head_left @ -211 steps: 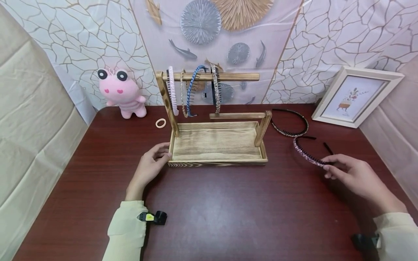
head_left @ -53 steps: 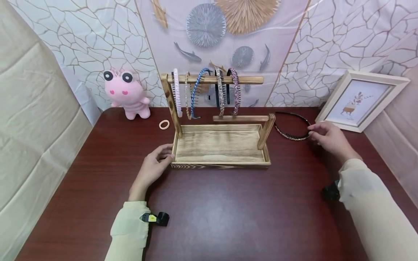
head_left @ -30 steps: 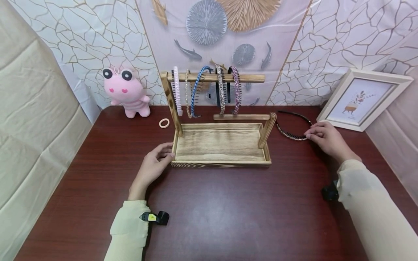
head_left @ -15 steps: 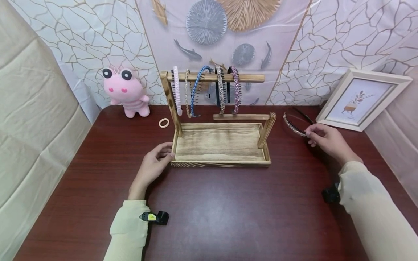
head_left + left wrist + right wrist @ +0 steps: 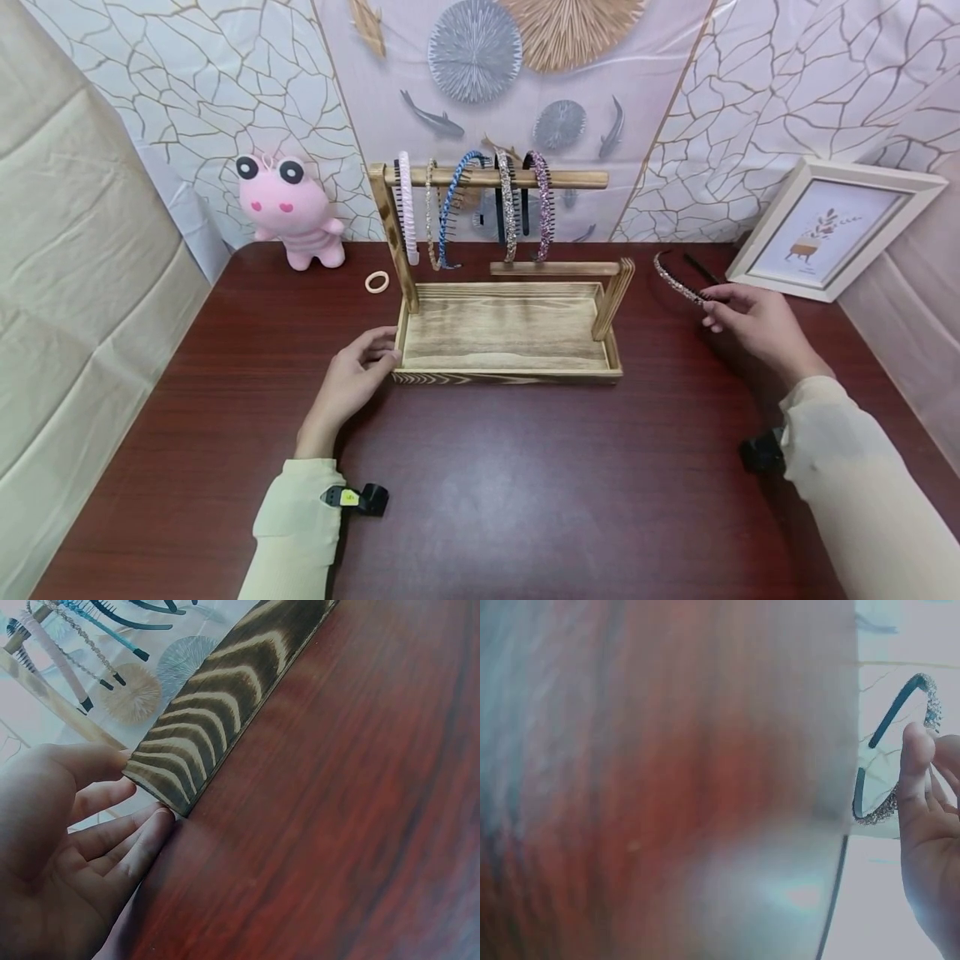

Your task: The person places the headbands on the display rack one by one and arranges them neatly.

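Note:
In the head view a wooden headband stand [image 5: 510, 377] has a shallow tray below and two bars above. My left hand [image 5: 348, 383] holds the left end of this tray. The left wrist view shows its fingers right at the corner of the dark-grained front board [image 5: 217, 712]. A black toothed headband [image 5: 678, 287] with glittery stones is pinched by my right hand [image 5: 761, 329], its arch facing left. From the upper bar hang headbands: pale pink [image 5: 406, 208], gold beaded [image 5: 430, 221], blue [image 5: 448, 208], silver glitter [image 5: 507, 212] and purple glitter [image 5: 543, 212].
A cream ring [image 5: 377, 282] lies left of the stand. At the back left sits a pink plush toy [image 5: 281, 208], and at the back right leans a white picture frame [image 5: 825, 233]. The lower bar [image 5: 555, 269] bears no headband.
The purple headband went from my right hand to the upper bar. That hand then took hold of the stone-studded headband and turned it up from the table. My left hand stayed at the tray.

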`<state>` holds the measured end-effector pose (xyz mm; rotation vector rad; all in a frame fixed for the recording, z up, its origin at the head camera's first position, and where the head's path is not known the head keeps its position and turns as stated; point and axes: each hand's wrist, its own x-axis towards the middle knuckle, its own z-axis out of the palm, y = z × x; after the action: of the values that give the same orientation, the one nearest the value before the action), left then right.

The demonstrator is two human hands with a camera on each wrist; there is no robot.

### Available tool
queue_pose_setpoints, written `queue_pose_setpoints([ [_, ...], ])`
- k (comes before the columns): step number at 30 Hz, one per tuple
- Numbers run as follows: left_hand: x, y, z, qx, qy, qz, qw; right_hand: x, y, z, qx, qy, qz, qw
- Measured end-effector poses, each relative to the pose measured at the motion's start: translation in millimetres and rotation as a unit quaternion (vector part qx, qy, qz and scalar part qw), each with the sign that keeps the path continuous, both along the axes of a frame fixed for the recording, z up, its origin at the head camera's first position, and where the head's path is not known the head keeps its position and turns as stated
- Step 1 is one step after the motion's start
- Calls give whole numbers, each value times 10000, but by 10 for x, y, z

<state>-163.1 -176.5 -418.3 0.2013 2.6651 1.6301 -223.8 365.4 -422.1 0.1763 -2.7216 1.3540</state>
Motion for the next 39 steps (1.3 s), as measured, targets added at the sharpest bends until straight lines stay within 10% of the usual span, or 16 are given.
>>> queue_pose_setpoints([
  [9, -189, -131, -381, 73, 0, 60, 10000, 86, -126, 312, 49, 166, -618, 9979],
  [15, -180, -138, -388, 71, 12, 67, 10000, 108, -202, 478, -123, 456, -767, 9959],
  [26, -111, -71, -252, 35, -43, 94, 9999, 131, -400, 689, -1276, 881, -480, 9867],
  [33, 16, 16, 14, -4, -64, 77, 9999, 161, -554, 812, -2823, 913, -52, 9550],
  [39, 25, 19, 26, 41, -94, 55, 9999, 214, -720, 959, -2703, 1090, 67, 9565],
])
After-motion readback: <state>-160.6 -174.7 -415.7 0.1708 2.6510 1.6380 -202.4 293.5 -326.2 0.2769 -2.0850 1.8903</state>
